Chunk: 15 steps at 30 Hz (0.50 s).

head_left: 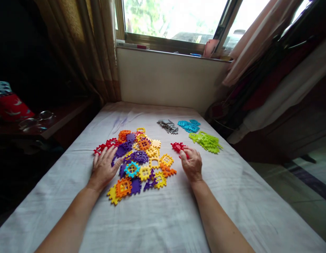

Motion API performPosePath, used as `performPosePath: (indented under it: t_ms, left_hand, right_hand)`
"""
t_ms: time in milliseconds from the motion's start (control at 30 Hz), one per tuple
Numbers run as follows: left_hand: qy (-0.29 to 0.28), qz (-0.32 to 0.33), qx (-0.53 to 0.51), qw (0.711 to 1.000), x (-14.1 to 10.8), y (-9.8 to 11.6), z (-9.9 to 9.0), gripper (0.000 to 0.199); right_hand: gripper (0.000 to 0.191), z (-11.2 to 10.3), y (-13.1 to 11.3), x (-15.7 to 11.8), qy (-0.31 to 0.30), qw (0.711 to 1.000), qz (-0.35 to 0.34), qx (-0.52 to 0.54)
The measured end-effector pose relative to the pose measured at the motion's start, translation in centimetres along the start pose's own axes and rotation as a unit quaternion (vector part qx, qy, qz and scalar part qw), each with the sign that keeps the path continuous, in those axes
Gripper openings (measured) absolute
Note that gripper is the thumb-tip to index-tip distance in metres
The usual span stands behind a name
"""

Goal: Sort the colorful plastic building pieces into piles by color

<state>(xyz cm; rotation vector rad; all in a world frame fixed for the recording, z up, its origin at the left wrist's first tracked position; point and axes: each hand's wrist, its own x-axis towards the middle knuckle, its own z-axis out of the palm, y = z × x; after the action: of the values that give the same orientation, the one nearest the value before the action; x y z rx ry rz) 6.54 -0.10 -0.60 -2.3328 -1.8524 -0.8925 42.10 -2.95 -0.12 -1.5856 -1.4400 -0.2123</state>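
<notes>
My left hand (105, 168) lies at the left side of a mixed heap of plastic interlocking tiles, fingers spread and thumb stretched toward purple tiles (124, 149). Red tiles (112, 142) show just beyond its fingertips. My right hand (191, 162) is curled over the near right side of a small group of red tiles (177, 146), its fingers closed on a red tile that they partly hide. Between the hands, the heap also holds orange window tiles (123, 187), yellow tiles (160, 180) and one turquoise window tile (132, 169).
Beyond my right hand lie separate groups of grey tiles (168, 126), blue tiles (189, 125) and lime-green tiles (206, 142). All rest on a pale sheet (157, 225). Eyeglasses (38, 119) sit on a dark side table at left; hanging clothes (281, 91) border the right.
</notes>
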Motion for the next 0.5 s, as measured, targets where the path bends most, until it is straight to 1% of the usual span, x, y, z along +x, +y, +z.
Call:
performPosePath:
  t_ms: [33, 100, 167, 267, 367, 433, 500]
  left_hand:
    - [-0.022, -0.010, 0.019, 1.000, 0.0, -0.5, 0.1, 0.053]
    - [-0.057, -0.008, 0.038, 0.998, -0.1, -0.8, 0.3, 0.051]
    - [-0.065, 0.007, 0.039, 0.997, -0.2, -0.4, 0.3, 0.047]
    - [-0.045, 0.025, 0.023, 0.998, -0.4, 0.5, -0.2, 0.039]
    - [-0.030, 0.039, -0.003, 0.999, -0.2, 0.8, -1.0, 0.035]
    - [-0.002, 0.030, -0.009, 0.999, 0.1, 0.1, -1.5, 0.034]
    - [0.049, -0.008, 0.008, 0.999, 0.4, -1.1, -1.9, 0.032]
  right_hand:
    - [0.031, -0.1, 1.0, 0.1, 0.010, 0.999, 0.017, -0.025]
    - [0.031, -0.1, 2.4, 0.1, 0.017, 0.997, 0.045, -0.061]
    - [0.031, 0.1, 3.4, -0.1, 0.013, 0.995, 0.063, -0.079]
    - [0.032, 0.5, 4.2, -0.4, 0.025, 0.991, 0.085, -0.095]
    - [0.040, 0.7, 5.0, -0.5, 0.035, 0.988, 0.112, -0.101]
    - [0.044, 0.8, 5.5, -0.5, 0.027, 0.988, 0.119, -0.093]
    - [0.043, 0.9, 5.9, -0.6, 0.020, 0.990, 0.114, -0.086]
